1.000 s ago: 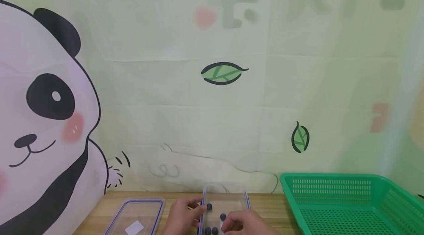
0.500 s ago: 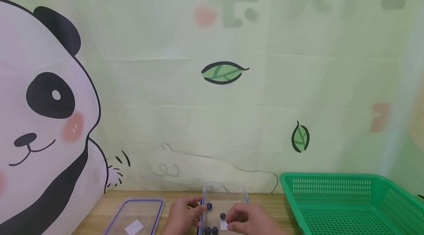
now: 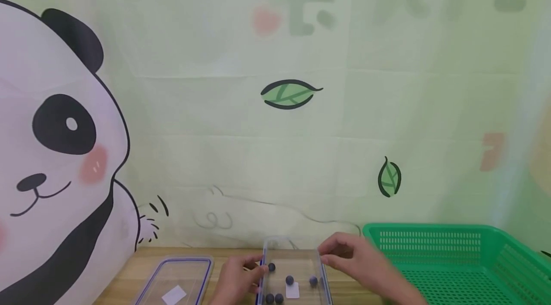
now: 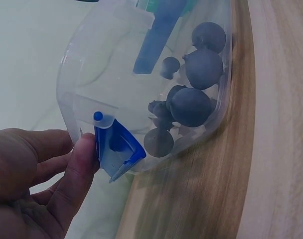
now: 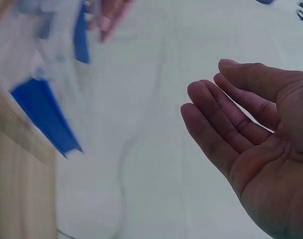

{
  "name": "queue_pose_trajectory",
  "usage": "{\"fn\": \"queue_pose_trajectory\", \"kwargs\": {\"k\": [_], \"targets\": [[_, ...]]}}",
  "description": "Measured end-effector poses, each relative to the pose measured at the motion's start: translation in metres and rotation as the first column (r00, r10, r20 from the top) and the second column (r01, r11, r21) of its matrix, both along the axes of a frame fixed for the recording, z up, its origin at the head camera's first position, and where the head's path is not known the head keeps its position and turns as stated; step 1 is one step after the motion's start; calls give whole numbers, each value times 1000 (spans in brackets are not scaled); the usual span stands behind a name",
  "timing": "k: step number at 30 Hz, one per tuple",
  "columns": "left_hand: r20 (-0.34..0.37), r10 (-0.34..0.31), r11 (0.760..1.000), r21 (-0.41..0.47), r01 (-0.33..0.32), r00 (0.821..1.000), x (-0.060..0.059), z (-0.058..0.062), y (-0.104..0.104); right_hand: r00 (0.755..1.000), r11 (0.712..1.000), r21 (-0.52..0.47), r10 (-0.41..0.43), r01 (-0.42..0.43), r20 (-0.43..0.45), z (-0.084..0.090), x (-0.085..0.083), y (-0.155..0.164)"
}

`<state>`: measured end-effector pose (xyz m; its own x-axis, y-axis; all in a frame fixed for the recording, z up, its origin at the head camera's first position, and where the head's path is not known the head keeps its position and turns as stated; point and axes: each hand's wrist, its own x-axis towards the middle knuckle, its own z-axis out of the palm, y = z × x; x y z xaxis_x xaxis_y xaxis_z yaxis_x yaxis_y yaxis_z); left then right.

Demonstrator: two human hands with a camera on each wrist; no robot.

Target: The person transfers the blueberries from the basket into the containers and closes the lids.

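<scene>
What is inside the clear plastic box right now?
The clear plastic box with blue clips holds several dark blue round berries and a small white label. Its near end is out of frame, so an exact count is impossible.

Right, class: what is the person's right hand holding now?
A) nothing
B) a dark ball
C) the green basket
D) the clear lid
A: the right hand shows a bare palm with relaxed fingers, lifted beside the clear container, grip on nothing.
</scene>
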<state>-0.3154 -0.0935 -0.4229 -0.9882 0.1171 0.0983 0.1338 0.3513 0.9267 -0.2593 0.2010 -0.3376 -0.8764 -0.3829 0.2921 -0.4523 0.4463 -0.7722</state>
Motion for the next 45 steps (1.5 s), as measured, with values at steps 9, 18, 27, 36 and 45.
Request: {"fn": "queue_pose_trajectory", "kwargs": {"k": [9, 18, 27, 36, 45], "targets": [[-1, 16, 1000, -1, -16, 1000, 1, 1, 2, 995, 995, 17, -95, 96, -36, 31, 13, 46], [0, 19, 1000, 0, -19, 1000, 0, 0, -1, 991, 986, 144, -63, 80, -119, 51, -1, 99], [10, 24, 1000, 8, -24, 1000, 1, 1, 1, 1000, 973, 231, 27, -30, 15, 41, -28, 148], [30, 34, 999, 0, -34, 999, 1, 3, 2, 967, 959, 177, 191, -221, 170, 21, -45, 176], [17, 31, 999, -9, -30, 999, 3, 3, 1, 913, 952, 132, 217, -276, 344, 0, -54, 186]]}}
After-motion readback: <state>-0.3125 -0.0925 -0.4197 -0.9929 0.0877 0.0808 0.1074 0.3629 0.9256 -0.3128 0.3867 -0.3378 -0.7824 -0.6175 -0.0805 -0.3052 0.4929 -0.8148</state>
